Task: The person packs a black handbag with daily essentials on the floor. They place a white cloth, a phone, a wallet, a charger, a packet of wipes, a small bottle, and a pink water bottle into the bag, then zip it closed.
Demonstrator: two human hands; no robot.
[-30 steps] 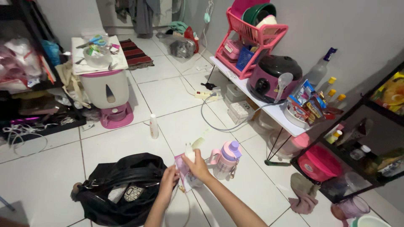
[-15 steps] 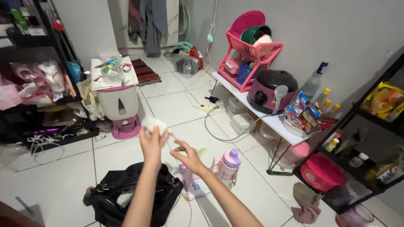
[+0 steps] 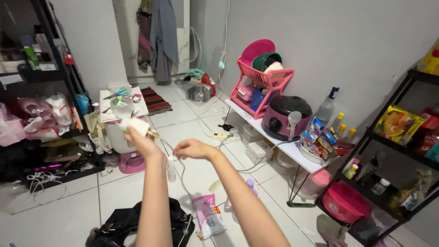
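Above the tiled floor [image 3: 192, 119], at chest height, we find both arms raised. Our left hand [image 3: 139, 137] has its fingers clenched around a small white block [image 3: 136, 125], apparently a plug or adapter; we cannot tell which. A thin white cable [image 3: 176, 158] runs from it toward our right hand [image 3: 194, 148], whose fingers pinch that cable; whether they are fully clenched we cannot tell. A small white oblong piece [image 3: 171, 169] hangs on the cable between and below the two hands.

Directly beneath the arms we note a black bag [image 3: 123, 222] on the floor, with a pink-and-white pouch [image 3: 209, 219] just beside it and a purple-capped bottle [image 3: 250, 184] near the right forearm. To the right stands a white bench [image 3: 279, 145] carrying a purple rice cooker [image 3: 286, 116], a pink dish rack [image 3: 260, 89] and a bowl of coloured sachets [image 3: 318, 139]. A pink basin [image 3: 343, 201] sits low at the black shelf unit [image 3: 407, 151] on the far right. Behind the left hand we record a white appliance [image 3: 120, 137] on a pink base [image 3: 132, 162].
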